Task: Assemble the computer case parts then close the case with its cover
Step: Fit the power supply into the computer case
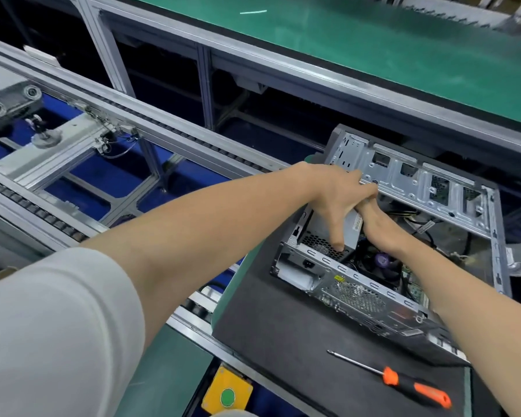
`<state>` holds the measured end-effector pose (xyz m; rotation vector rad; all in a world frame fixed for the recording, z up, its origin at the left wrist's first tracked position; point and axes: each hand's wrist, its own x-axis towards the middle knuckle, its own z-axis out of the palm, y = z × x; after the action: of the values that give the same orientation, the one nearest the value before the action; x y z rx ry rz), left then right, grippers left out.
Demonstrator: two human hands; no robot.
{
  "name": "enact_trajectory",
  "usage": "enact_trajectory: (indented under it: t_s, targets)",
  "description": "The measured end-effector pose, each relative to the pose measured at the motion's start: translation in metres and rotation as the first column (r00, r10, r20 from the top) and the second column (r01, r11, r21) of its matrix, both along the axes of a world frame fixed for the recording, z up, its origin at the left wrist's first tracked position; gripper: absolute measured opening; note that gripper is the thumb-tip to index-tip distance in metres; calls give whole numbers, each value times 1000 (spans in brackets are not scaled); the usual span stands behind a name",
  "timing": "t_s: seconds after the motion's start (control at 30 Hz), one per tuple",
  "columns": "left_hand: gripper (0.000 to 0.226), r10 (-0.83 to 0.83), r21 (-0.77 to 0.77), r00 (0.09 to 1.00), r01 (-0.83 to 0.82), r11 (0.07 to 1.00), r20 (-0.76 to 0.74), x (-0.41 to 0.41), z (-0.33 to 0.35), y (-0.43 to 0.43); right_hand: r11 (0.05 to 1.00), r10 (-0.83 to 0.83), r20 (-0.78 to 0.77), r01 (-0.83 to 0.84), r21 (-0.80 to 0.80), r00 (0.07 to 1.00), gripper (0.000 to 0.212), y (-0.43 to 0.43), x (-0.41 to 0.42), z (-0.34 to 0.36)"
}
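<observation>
An open grey computer case (358, 293) lies on a black mat (271, 341), its inside facing up. A grey power supply box (322, 233) sits in its near left corner. My left hand (334, 200) reaches over that box, thumb down on its vented side and fingers on its top far edge. My right hand (379, 224) goes into the case beside the power supply, its fingers hidden under my left hand. A CPU fan (385, 266) shows below my right wrist. No cover is in view.
An orange-and-black screwdriver (403, 382) lies on the mat near the front. A roller conveyor (73, 164) runs along the left. A green bench top (373, 46) stands behind the case. A yellow box with a green button (226, 395) sits at the near edge.
</observation>
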<state>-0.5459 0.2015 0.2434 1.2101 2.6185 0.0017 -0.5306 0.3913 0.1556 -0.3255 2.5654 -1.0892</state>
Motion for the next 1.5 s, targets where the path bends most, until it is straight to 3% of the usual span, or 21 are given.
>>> enact_trajectory:
  t_s: [0.13, 0.43, 0.87, 1.03, 1.33, 1.43, 1.5]
  targets:
    - [130, -18, -5, 1000, 18, 1000, -22, 2, 0, -2, 999, 5, -25, -6, -33, 1000, 68, -3, 3, 0]
    - [113, -9, -20, 1000, 9, 1000, -25, -2, 8, 9, 988, -130, -21, 127, -92, 991, 58, -1, 5, 0]
    - [121, -26, -43, 999, 25, 999, -25, -3, 9, 13, 976, -141, -31, 134, -171, 990, 36, -1, 15, -1]
    - [115, -49, -14, 998, 48, 999, -41, 2, -6, 2, 993, -45, -74, 36, -115, 996, 24, -3, 16, -7]
    - [125, -33, -15, 998, 33, 999, -51, 1, -21, -11, 997, 32, -147, -41, -59, 989, 27, -3, 9, -15]
    - [106, -21, 38, 1000, 21, 999, 1, -3, -17, -14, 997, -52, -101, 45, -67, 994, 22, -7, 10, -10]
    - [73, 47, 229, 994, -68, 971, 94, -7, -17, -20, 991, -128, -112, 125, -37, 985, 28, -7, 11, -8]
